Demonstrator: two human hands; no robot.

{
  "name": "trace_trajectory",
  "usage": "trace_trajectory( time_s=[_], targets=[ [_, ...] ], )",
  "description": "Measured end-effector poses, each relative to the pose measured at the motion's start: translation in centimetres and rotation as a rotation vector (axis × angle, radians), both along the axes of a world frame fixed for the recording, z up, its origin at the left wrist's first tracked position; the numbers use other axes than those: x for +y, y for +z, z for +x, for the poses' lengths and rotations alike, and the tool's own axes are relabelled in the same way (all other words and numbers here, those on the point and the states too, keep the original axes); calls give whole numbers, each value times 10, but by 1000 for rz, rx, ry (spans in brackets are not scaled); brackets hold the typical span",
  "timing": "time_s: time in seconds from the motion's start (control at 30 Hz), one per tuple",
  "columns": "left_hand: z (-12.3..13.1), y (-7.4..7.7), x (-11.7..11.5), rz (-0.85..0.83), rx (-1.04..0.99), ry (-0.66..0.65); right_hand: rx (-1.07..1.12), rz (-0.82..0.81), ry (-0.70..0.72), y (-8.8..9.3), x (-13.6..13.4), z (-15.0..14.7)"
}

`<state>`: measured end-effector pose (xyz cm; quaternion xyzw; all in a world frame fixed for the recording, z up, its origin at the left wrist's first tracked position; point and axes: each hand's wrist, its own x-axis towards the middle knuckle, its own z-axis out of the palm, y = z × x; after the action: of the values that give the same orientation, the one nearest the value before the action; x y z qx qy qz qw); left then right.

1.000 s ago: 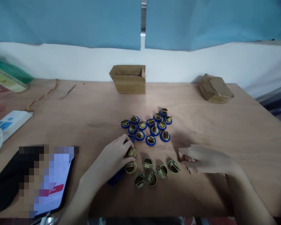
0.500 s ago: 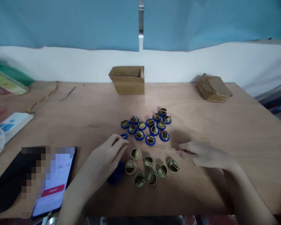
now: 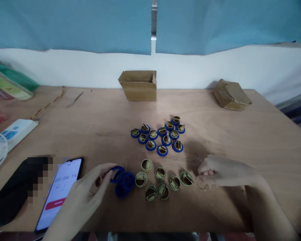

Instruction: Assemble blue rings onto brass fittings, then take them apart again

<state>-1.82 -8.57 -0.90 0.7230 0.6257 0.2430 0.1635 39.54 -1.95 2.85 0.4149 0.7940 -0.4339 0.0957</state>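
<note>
My left hand (image 3: 87,192) pinches a blue ring (image 3: 116,173) just above a small pile of blue rings (image 3: 125,185) on the wooden table (image 3: 95,127). To the right of that pile lie several bare brass discs (image 3: 163,180). Further back sits a cluster of several brass discs fitted with blue rings (image 3: 160,137). My right hand (image 3: 223,172) rests on the table right of the bare discs, fingers curled together near a small wire spring (image 3: 197,156); what they hold is hidden.
An open cardboard box (image 3: 138,85) stands at the back centre and a closed one (image 3: 231,94) at the back right. A phone (image 3: 60,192) lies near the front left edge. A white power strip (image 3: 13,131), coloured wires (image 3: 46,105) and tweezers (image 3: 75,99) lie at left.
My left hand drew back from the bare discs toward me and left, carrying a blue ring. My right hand curled its fingers and shifted slightly right.
</note>
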Motion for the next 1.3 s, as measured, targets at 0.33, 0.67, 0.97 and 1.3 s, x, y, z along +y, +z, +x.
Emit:
trace_trajectory(
  time_s=[0.33, 0.67, 0.97, 1.3],
  targets=[
    [3, -12, 6, 66, 92, -73, 209, 283, -324, -15, 7, -26],
    [110, 19, 65, 141, 359, -576, 266, 543, -411, -44, -1, -60],
    [127, 2, 81, 199, 296, -528, 389, 465, -566, -44, -8, -72],
    [132, 9, 44, 535, -49, -601, 804, -82, -571, -31, -20, -79]
  ],
)
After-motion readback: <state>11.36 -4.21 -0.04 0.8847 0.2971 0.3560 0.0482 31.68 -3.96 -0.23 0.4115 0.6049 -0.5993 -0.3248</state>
